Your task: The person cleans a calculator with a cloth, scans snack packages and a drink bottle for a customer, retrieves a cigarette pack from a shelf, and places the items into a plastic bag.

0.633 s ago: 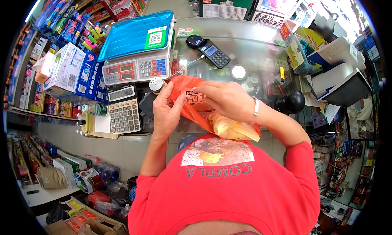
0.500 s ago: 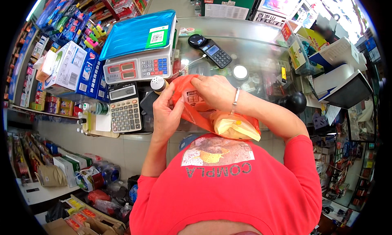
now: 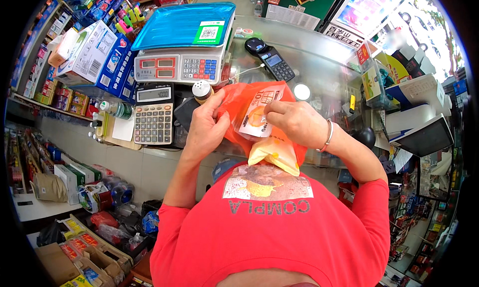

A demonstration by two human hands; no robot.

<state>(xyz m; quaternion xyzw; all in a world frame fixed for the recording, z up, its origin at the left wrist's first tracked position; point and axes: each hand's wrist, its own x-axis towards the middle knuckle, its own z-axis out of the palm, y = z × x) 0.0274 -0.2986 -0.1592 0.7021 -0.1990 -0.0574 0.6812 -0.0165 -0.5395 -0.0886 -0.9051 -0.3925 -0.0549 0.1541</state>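
Note:
My left hand (image 3: 205,129) is closed on the side of a red plastic bag (image 3: 231,110). In the bag's mouth lies a white and orange drink carton (image 3: 255,118), tilted, with an orange fruit picture on it. My right hand (image 3: 295,121), with a bangle at the wrist, has its fingers curled against the carton's right side; their tips are partly hidden. A pale yellow packet (image 3: 275,156) rests at the bag's near edge, close to my red shirt. Just beyond my left hand stands a shaker jar with a white perforated cap (image 3: 202,90).
On the glass counter (image 3: 319,52) are a blue-topped weighing scale (image 3: 184,27), a calculator (image 3: 153,118) and a card terminal (image 3: 275,62). A round white lid (image 3: 302,92) lies beyond my right hand. Boxes (image 3: 87,55) crowd the left, a dark screen (image 3: 424,142) the right.
My right hand has moved right and nearer, from the bag's rim to the carton. The carton, earlier seen mostly through the red plastic, now shows plainly. The view has shifted slightly.

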